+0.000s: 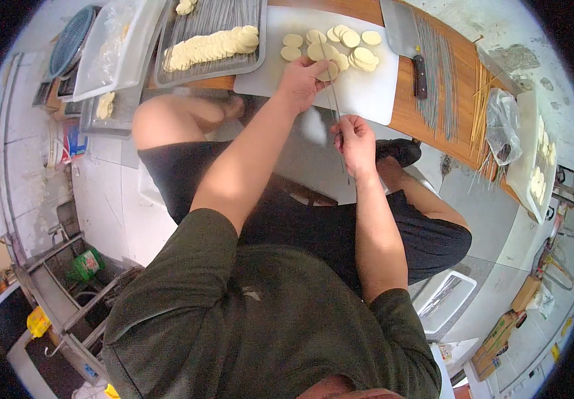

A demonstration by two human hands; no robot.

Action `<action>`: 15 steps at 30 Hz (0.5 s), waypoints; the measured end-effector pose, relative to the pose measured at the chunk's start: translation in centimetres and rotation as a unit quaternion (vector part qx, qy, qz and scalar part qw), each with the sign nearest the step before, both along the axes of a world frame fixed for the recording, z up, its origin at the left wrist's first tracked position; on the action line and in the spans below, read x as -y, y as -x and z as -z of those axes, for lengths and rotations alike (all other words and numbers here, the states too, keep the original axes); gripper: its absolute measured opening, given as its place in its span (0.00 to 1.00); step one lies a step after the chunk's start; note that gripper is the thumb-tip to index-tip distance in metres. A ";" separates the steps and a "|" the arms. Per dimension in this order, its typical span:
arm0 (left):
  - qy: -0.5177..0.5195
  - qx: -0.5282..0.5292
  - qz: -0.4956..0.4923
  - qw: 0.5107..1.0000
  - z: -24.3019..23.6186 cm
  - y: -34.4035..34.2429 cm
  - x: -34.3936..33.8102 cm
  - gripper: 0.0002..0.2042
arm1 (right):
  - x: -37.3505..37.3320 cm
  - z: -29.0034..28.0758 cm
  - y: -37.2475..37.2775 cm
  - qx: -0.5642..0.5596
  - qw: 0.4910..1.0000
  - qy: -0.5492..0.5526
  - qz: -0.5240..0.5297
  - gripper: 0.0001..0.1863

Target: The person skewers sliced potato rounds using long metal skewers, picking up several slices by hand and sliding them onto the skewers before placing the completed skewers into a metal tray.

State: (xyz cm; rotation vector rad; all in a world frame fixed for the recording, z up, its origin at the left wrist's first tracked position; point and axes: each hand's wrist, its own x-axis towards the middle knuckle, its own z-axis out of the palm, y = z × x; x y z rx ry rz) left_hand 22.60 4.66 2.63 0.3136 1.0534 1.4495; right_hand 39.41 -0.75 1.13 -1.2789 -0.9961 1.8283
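Note:
My left hand [302, 84] pinches a round, pale yellow potato slice [327, 72] between thumb and fingers over the near part of a white cutting board [377, 96]. In my right hand [355, 141], closed in front of the board, is a thin metal skewer [334, 96]. Its far part runs up to the slice at my left fingertips; whether it pierces the slice is too small to tell. More potato slices [350, 38] lie singly and in overlapping piles on the board, just beyond my left hand.
Left of the board, a tray [264, 40] holds metal skewers and a row of overlapping slices. Rightward on the wooden table [403, 110] lie a cleaver [420, 76], metal skewers [436, 86], bamboo skewers [481, 100] and a plastic bag [503, 130]. A white tray [523, 179] stands at the right end.

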 end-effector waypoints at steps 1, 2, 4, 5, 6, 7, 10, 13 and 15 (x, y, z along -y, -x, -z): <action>0.003 -0.005 -0.003 1.000 -0.1 0.0 0.1 0.13 | 0.0 -0.1 0.0 0.003 1.000 0.004 -0.006 0.07; 0.003 -0.004 -0.003 1.000 -0.3 -0.1 0.1 0.13 | -0.1 -0.2 0.0 0.007 1.000 0.009 -0.011 0.06; 0.003 -0.014 0.006 1.000 -0.6 -0.2 0.2 0.13 | -0.1 -0.2 0.0 0.008 1.000 0.013 -0.008 0.05; 0.003 -0.014 0.006 1.000 -0.5 -0.3 0.2 0.13 | -0.1 -0.3 0.0 0.009 1.000 0.017 -0.004 0.05; 0.002 -0.011 0.009 1.000 -0.4 -0.3 0.2 0.13 | -0.1 -0.4 0.0 0.009 1.000 0.017 -0.004 0.05; 0.001 -0.009 0.011 1.000 -0.4 -0.3 0.2 0.13 | -0.1 -0.5 0.0 0.000 1.000 0.020 -0.004 0.05; 0.005 -0.001 -0.003 1.000 -0.4 -0.4 0.2 0.10 | -0.1 -0.9 -0.1 -0.021 0.999 0.025 0.002 0.05; -0.006 0.006 -0.002 1.000 -0.4 -0.4 0.2 0.10 | -0.1 -0.8 0.0 -0.029 0.999 0.024 0.005 0.05; -0.002 0.006 -0.007 1.000 -0.3 -0.4 0.1 0.11 | -0.1 -0.7 -0.1 -0.025 0.999 0.021 0.004 0.05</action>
